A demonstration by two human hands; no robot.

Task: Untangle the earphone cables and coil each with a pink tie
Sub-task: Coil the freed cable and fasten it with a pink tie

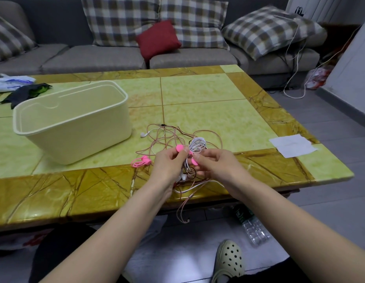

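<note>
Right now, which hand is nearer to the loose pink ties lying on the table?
Left. The left hand is just right of the loose pink ties; the right hand is farther right, beyond the white cable bundle.

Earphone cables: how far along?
Done: no finished coil visible. In hand: left hand and right hand pinch a pink tie at the bunched white cable. Left: pinkish cable lies loose on the table, trailing over its edge; spare pink ties beside it.
</note>
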